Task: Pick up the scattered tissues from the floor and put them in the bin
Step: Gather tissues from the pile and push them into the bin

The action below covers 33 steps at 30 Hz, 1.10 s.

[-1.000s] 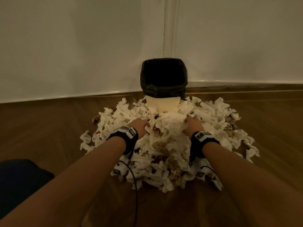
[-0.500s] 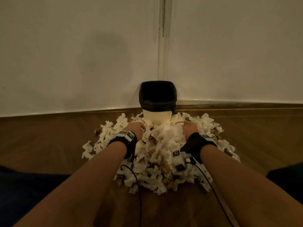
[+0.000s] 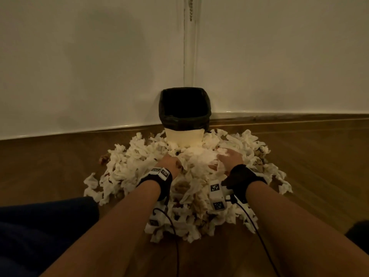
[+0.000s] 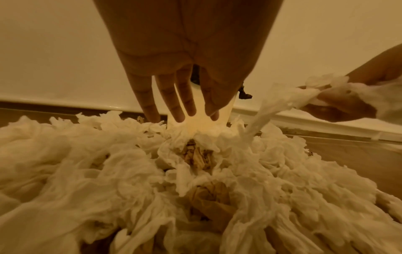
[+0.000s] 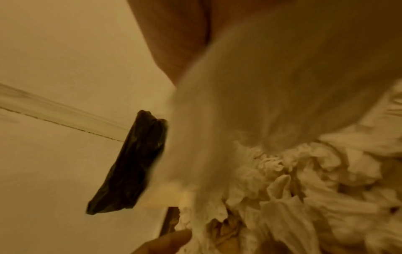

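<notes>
Tissues [image 3: 139, 166] lie heaped before the bin [image 3: 184, 114], so your right hand [image 3: 229, 158] clutches a bunch while your left hand [image 3: 169, 162] reaches in, fingers spread.

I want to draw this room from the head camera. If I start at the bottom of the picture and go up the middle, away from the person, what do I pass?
Near to far: bare wooden floor → pile of tissues → bin with its black bag → white wall.
</notes>
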{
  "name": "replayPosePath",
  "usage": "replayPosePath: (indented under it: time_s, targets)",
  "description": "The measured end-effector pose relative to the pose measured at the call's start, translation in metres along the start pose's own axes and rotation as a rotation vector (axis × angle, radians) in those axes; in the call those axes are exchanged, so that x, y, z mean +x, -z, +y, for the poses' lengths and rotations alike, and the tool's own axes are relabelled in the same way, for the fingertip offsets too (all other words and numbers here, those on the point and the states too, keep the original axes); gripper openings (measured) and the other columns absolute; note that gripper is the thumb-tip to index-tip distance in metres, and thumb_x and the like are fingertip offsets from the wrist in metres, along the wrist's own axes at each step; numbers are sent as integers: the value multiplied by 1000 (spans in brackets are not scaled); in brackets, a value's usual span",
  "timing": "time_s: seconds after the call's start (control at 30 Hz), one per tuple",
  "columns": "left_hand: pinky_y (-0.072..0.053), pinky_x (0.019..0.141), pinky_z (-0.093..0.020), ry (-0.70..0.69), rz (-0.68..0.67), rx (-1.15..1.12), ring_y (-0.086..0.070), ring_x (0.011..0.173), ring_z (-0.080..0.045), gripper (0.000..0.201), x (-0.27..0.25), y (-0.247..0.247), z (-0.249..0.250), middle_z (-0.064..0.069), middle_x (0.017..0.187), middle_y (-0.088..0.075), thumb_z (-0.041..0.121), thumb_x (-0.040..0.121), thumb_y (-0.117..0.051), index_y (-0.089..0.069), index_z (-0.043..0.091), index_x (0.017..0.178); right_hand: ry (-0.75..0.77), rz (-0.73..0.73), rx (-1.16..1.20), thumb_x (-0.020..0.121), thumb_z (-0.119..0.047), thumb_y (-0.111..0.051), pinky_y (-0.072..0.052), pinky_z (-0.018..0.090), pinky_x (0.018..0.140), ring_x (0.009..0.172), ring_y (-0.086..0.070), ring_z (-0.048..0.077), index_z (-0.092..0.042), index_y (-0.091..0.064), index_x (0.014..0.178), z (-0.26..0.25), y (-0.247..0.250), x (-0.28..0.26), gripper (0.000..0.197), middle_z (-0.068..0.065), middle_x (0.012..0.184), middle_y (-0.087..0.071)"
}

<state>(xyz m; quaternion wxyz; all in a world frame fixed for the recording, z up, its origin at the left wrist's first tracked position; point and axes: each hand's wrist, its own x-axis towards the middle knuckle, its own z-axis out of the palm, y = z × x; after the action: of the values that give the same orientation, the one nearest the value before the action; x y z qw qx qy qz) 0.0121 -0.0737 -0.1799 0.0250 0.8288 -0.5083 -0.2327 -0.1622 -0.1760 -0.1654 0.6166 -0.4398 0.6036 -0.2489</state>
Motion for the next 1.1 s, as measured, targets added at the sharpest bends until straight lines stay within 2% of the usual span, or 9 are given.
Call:
replayPosePath:
  time_s: [0.07,0.13,0.3,0.47,0.5,0.6,0.77,0.9,1.1]
  targets:
    - [-43,96,-35,-14,-10,46,-49,117,-28,25,9,-3,7,-10,130,-49,16,94,-47,-63,22,113,-8,-13,46,90,2,-54,-49,50,89,105,-55,41,-3,-42,137,9,2,10,49,14,124,-51]
    - [-38,101,-39,-7,-46,139,-40,125,-27,26,18,-7,15,-7,136,-47,17,94,-48,-66,30,106,67,28,-52,88,1,-58,-44,49,98,116,-52,38,-3,-49,132,19,3,21,45,18,132,-51]
    - [-8,115,-51,-13,-130,236,0,143,-32,23,36,-27,17,1,158,-4,27,93,-49,-65,34,107,98,-36,90,85,7,-57,-44,51,99,115,-54,37,-7,-65,111,34,7,27,31,22,124,-58]
    - [-35,104,-46,-112,-118,370,-37,127,-32,32,48,-39,10,-8,141,-38,17,95,-42,-52,19,126,-64,-228,349,91,9,-45,-58,30,64,88,-62,28,-3,-53,127,28,11,26,39,17,110,-59]
    - [-40,100,-42,-110,-111,363,-44,120,-31,32,49,-39,11,-10,134,-45,16,95,-42,-54,16,125,-97,-243,392,93,9,-37,-57,29,65,90,-61,30,-2,-49,132,24,12,25,41,18,110,-59]
    - [-48,88,-35,-64,-115,266,-57,107,-28,28,53,-28,12,-12,120,-58,10,93,-46,-63,11,116,-124,-222,405,92,10,-22,-42,42,102,122,-47,41,-1,-40,138,17,16,29,51,21,134,-48]
    - [-48,85,-27,-9,21,-60,-60,102,-22,16,48,1,10,-7,112,-65,12,89,-59,-71,15,98,-38,-164,313,92,14,-38,-44,44,95,120,-49,40,3,-42,136,5,19,26,46,25,134,-49]
    - [-44,76,-25,-55,172,-245,-60,97,-23,26,28,31,11,-8,107,-64,14,87,-62,-64,20,112,88,-67,217,90,3,-55,-41,48,103,120,-50,37,3,-38,138,-14,18,17,51,22,135,-48]
    - [-56,80,-36,-75,261,-562,-69,86,-28,18,8,97,23,-17,96,-69,1,89,-55,-70,6,97,224,-152,391,87,7,-56,-54,36,77,83,-60,23,-10,-59,89,-72,8,-6,18,11,91,-63]
